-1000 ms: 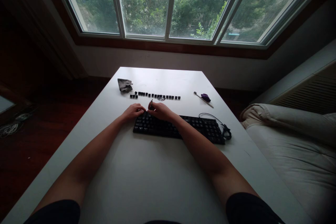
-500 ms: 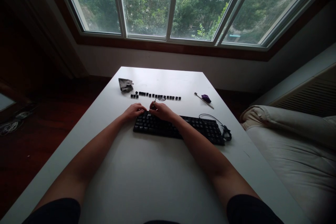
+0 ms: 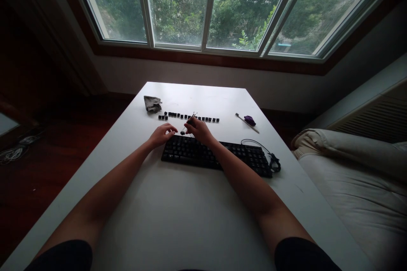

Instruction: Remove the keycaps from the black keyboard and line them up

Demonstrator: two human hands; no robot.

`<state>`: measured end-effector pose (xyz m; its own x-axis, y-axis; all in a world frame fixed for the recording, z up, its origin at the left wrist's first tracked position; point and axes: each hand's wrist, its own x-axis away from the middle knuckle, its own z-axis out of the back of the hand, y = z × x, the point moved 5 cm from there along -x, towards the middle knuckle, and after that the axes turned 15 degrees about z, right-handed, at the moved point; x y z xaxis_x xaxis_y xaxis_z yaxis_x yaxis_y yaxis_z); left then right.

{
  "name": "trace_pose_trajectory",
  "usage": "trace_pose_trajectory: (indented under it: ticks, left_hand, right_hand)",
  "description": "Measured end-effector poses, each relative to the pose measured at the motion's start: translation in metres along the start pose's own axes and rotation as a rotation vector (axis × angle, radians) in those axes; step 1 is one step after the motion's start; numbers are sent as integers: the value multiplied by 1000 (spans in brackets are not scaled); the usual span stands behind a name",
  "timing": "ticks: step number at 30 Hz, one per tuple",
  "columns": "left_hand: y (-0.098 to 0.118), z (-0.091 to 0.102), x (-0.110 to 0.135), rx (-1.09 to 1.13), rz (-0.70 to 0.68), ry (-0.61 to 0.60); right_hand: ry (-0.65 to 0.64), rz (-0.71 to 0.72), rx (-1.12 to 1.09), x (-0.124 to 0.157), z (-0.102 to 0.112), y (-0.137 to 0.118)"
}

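Note:
A black keyboard [image 3: 190,154] lies across the white table. Above its back edge my right hand [image 3: 201,130] is closed round a wire keycap puller [image 3: 191,120], whose thin wires stick out at both ends. At the puller's lower left wire end is a black keycap [image 3: 182,133], apart from the keyboard. My left hand [image 3: 161,134] is at the keyboard's back left corner, fingers apart, holding nothing that I can see. Beyond the hands, several loose keycaps [image 3: 178,115] form a row, with a few more in a short second row at its left end.
A grey rag [image 3: 152,104] lies at the table's back left. On the right are a toothbrush [image 3: 254,128] and a crumpled purple thing [image 3: 249,120]. The keyboard's bundled cable [image 3: 274,162] rests at its right end. A cushioned pale seat [image 3: 349,186] stands beside the table [image 3: 178,211].
My right hand has lifted and tilted the puller up off the keyboard, and a keycap now shows at its wire end. The left fingers have come up slightly from the keyboard's corner.

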<state>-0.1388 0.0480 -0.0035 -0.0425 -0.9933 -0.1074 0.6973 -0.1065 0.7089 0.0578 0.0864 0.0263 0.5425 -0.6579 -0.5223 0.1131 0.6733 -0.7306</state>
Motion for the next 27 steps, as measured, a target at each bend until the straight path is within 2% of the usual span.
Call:
trace_pose_trajectory:
  ticks: [3, 8, 11, 16, 21, 27]
  left_hand:
    - [15, 1, 4, 26, -14, 62]
    - [30, -4, 8, 56, -20, 68]
    - [31, -6, 8, 90, -12, 62]
    - [25, -13, 6, 212, 37, -58]
    - [25, -17, 5, 315, 70, -120]
    - [27, -15, 6, 370, 58, -63]
  right_hand:
    - [23, 13, -17, -1, 2, -7]
    - [47, 42, 14, -1, 1, -15]
    - [46, 46, 37, 0, -1, -15]
    - [46, 17, 82, 2, -2, -14]
    - [100, -62, 43, 4, -4, -9]
    - [169, -175, -70, 4, -8, 6]
